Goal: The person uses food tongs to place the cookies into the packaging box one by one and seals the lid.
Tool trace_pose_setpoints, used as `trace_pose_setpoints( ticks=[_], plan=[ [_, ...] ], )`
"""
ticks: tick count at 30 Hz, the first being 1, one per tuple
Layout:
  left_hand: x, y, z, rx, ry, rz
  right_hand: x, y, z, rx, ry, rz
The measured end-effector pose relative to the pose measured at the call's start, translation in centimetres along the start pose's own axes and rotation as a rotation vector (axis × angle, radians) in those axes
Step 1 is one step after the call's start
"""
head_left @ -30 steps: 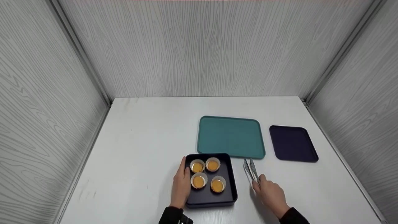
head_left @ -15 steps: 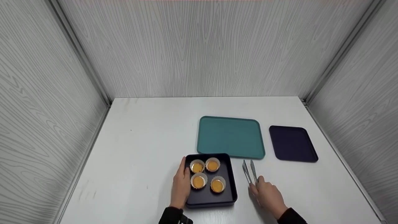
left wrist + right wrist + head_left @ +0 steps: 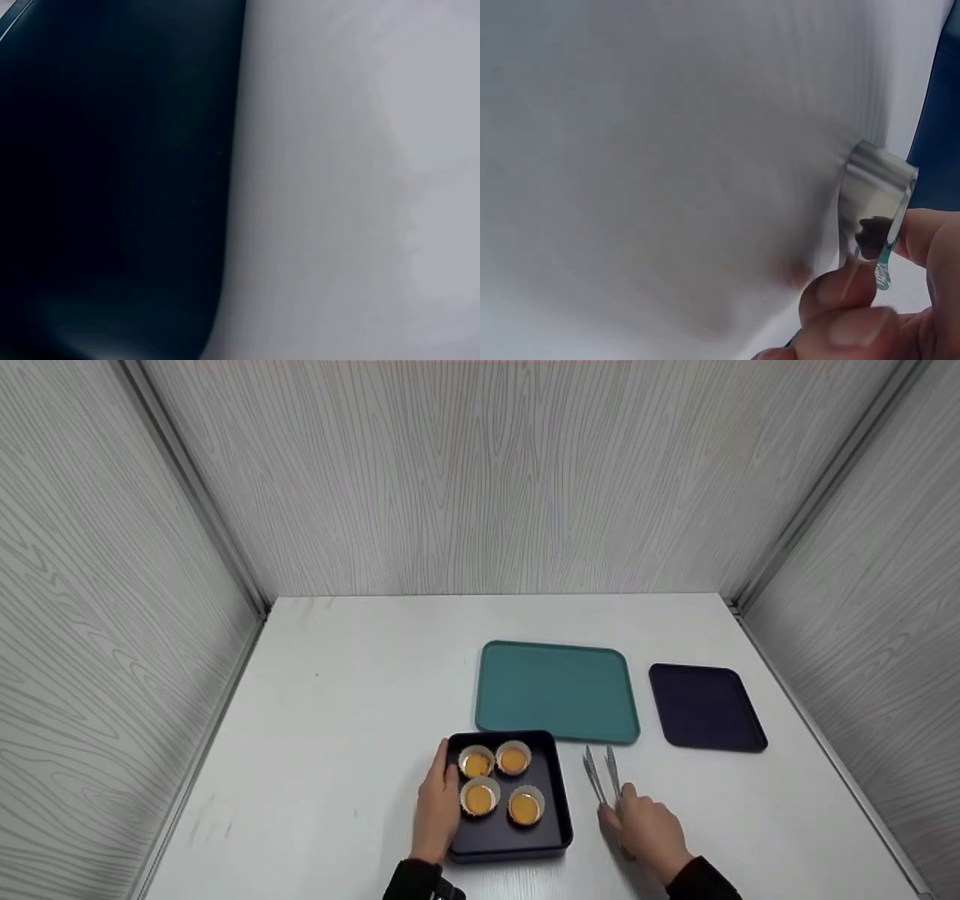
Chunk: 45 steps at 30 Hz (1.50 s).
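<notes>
My left hand (image 3: 436,810) holds the left wall of a dark square baking pan (image 3: 506,840), with the thumb at its rim. Several small egg tarts (image 3: 524,808) in pale pleated paper cups sit inside the pan. To the pan's right, my right hand (image 3: 649,832) grips metal tongs (image 3: 613,772), whose two tips stand apart and point away from me. In the right wrist view, thumb and fingers close around the tongs (image 3: 877,180) near their bent end. The left wrist view shows the dark pan wall (image 3: 120,180) but no fingers.
A teal rectangular tray (image 3: 555,690) lies just behind the pan. Farther right is a smaller dark purple tray (image 3: 707,706). White table surface (image 3: 337,720) surrounds them, bounded by grey wood-grain panels (image 3: 480,480) at the back and both sides.
The tongs' tips have spread wider apart, and my right hand has shifted slightly left. My left hand, the pan and the tarts stay in place.
</notes>
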State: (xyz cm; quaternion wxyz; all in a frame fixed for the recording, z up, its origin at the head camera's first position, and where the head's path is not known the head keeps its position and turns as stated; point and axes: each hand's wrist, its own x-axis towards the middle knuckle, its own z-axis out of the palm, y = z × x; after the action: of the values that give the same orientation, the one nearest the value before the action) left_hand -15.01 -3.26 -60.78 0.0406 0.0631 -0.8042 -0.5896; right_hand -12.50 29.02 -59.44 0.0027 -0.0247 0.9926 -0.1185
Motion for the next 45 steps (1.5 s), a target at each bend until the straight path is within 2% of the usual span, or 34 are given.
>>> trace_pose_setpoints(
  ticks=[12,21,25,33,45],
  plan=[
    [0.0,0.0,-0.1,0.015,0.006,0.008,0.1,0.2,-0.3,-0.053,-0.010,-0.023],
    [-0.1,0.0,-0.3,0.023,0.005,0.003,-0.2,0.3,-0.8,-0.011,-0.008,-0.008],
    [-0.2,0.1,-0.3,0.030,0.010,-0.003,-0.1,0.4,-1.0,-0.013,0.026,-0.028],
    [-0.4,0.2,-0.2,0.003,0.012,-0.032,0.9,1.8,-2.2,0.009,0.016,-0.010],
    [-0.4,0.5,-0.6,-0.063,-0.020,-0.067,3.3,4.4,-3.7,-0.014,0.150,-0.058]
  ],
)
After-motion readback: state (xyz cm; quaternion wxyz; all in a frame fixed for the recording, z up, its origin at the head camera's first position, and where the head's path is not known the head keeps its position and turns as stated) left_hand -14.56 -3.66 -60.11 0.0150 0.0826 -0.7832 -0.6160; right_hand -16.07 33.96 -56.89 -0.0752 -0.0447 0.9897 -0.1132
